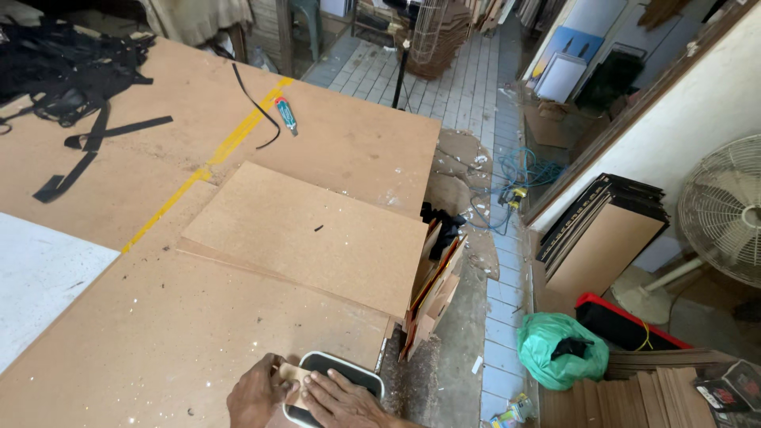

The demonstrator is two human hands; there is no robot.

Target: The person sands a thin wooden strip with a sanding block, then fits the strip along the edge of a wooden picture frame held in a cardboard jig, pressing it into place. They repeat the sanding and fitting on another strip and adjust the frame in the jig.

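Observation:
My left hand and my right hand meet at the bottom edge of the head view, both on a small tan board piece. That piece lies across a dark rectangular tray with a pale rim at the near right corner of the brown worktable. My left fingers pinch the piece's left end; my right hand presses flat on top of it. A larger loose brown board lies on the table just beyond.
A blue-handled cutter and black strips lie farther back, past a yellow line. Board offcuts lean at the table's right edge. On the tiled floor: green bag, stacked boards, fan.

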